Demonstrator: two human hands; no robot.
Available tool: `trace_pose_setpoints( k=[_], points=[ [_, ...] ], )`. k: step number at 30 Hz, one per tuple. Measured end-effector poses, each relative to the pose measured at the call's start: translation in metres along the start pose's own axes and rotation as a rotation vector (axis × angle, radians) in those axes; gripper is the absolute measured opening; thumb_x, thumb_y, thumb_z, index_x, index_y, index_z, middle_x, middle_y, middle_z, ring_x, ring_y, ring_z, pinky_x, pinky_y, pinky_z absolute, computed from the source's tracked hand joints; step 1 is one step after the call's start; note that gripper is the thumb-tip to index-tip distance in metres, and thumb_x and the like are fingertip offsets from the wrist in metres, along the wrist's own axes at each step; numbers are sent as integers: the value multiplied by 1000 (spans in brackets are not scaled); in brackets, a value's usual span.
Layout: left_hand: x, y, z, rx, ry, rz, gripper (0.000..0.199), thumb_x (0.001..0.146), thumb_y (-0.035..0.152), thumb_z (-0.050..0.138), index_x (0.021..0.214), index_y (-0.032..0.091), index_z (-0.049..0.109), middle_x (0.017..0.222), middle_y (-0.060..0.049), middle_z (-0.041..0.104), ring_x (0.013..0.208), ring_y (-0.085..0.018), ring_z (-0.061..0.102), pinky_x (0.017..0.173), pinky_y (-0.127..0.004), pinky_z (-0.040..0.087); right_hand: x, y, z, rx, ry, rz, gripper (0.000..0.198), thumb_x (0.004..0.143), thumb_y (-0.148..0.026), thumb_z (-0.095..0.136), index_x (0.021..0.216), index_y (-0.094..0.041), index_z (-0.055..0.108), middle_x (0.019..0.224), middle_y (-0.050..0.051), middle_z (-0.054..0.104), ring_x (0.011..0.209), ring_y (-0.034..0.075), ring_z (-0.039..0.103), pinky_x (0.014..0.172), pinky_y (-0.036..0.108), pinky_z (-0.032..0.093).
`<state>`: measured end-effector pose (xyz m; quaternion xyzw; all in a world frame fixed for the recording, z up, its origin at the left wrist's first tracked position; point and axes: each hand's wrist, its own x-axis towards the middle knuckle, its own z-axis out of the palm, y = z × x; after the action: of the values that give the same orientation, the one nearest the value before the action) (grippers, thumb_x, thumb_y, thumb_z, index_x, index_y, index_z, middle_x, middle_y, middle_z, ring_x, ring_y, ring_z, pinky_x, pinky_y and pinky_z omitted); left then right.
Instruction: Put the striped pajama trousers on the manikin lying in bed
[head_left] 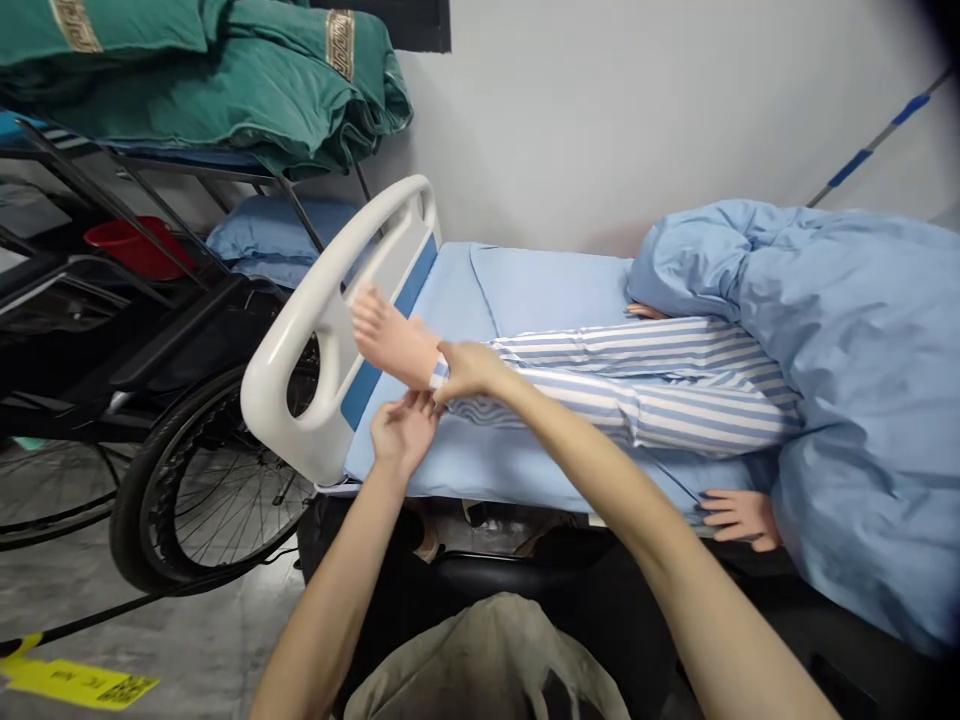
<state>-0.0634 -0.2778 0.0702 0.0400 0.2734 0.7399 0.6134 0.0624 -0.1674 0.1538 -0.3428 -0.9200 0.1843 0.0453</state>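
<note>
A manikin lies on a bed, its legs in blue-and-white striped trousers (697, 405). Its bare foot (394, 345) is raised off the mattress near the footboard, toes pointing up and left. My right hand (469, 370) wraps around the lower leg at the trouser cuff, thumb on top. Below the ankle, my left hand (405, 430) is turned palm up, fingers stretched toward the cuff's underside; whether it bears weight I cannot tell. The other foot is mostly hidden behind the raised one.
The white footboard (281, 345) stands just left of the foot. A blue quilt (862, 370) covers the manikin's upper body, with one manikin hand (742, 517) showing at the bed edge. A wheelchair wheel (214, 490) is at left. Green folded bedding (247, 90) lies behind.
</note>
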Motion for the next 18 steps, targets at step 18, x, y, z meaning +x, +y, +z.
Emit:
trace_pose_setpoints(
  k=[18],
  points=[
    [-41,13,190,-46,-413,102,48,97,52,34,118,14,55,125,-13,58,127,-31,56,97,-46,54,-37,32,-173,160,342,-230,42,95,-28,36,115,1,59,102,-4,51,102,16,66,85,26,46]
  ],
)
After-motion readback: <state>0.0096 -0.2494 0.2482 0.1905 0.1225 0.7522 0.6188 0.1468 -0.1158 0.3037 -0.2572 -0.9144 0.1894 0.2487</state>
